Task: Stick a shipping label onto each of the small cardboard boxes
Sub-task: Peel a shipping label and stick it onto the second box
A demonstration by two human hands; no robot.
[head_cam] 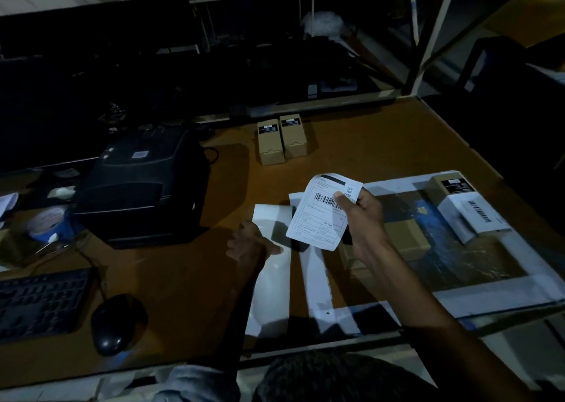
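Note:
My right hand [363,218] pinches a printed shipping label [321,215] with a barcode, lifted above the table. My left hand [250,244] holds the white backing strip [270,279] that runs down toward the table's front edge. Two small cardboard boxes [281,140] stand side by side at the back of the table, each with a small black sticker on top. At the right, another cardboard box [451,187] lies beside a white box [470,216] that bears a barcode label. A brown box [403,236] lies under my right wrist.
A black label printer [143,184] stands at the left. A keyboard [39,304] and a mouse [117,322] lie near the front left, and a tape roll [46,221] sits at the far left. A white-framed tray [428,304] with a glossy surface covers the right side.

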